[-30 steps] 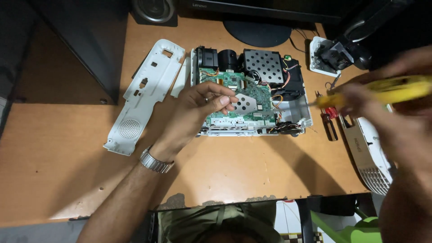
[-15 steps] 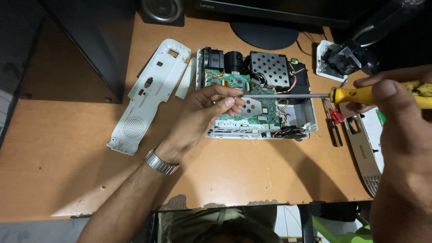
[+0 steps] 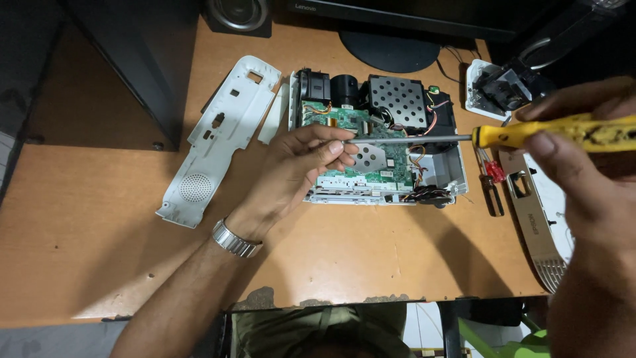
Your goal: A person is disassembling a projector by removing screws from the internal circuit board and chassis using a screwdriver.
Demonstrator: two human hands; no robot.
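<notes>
An opened white device point(image 3: 442, 174) with a green circuit board point(image 3: 344, 119), a black fan and a perforated metal plate lies on the wooden desk point(image 3: 99, 252). My left hand point(image 3: 298, 169), a metal watch on its wrist, rests over the board and pinches the tip of a long screwdriver shaft point(image 3: 411, 139) between thumb and fingers. My right hand point(image 3: 583, 159) grips the yellow screwdriver handle point(image 3: 550, 131), held level above the device.
A removed white cover panel point(image 3: 212, 142) lies to the left. Another white cover point(image 3: 540, 225) and small red-handled pliers point(image 3: 491, 182) lie to the right. A black speaker point(image 3: 235, 13) and a monitor stand point(image 3: 391, 50) sit at the back. A small white part point(image 3: 493, 89) holds black pieces.
The screwdriver has swung level over the device. My left hand has lifted from the board and taken its tip between the fingers.
</notes>
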